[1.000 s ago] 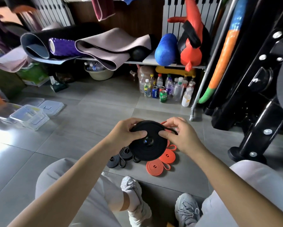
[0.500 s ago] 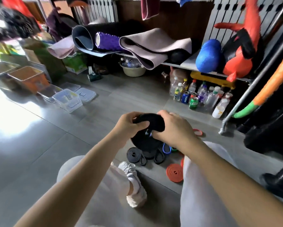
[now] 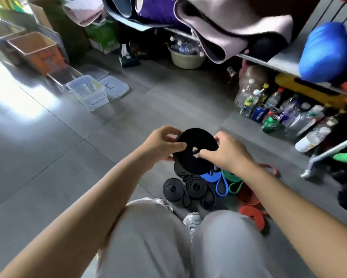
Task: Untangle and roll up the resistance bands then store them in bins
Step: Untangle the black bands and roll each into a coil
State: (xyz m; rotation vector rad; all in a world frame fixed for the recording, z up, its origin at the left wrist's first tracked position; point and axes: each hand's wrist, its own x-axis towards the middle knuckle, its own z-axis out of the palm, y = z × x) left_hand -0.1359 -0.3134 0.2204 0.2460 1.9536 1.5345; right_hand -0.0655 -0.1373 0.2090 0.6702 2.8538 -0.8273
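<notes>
Nearest the camera, under both forearms, are the person's knees in grey trousers, with a white shoe between them. On the floor just below the grip lie two small black rolls, side by side. To their right, under the right wrist, are a loose blue band, a green band and flat red rolls.

Above that pile, both hands hold the big black coil off the floor, its flat face towards the camera. The left hand pinches the coil's left edge, thumb on the face and fingers curled behind. The right hand grips the right edge, its thumb lying across the face beside the centre hole.

Beyond the grip and well to its left stands a clear plastic bin, with an orange bin farther off. Beyond and to the right is a cluster of bottles and cans. Farthest back, folded mats hang over a shelf.
</notes>
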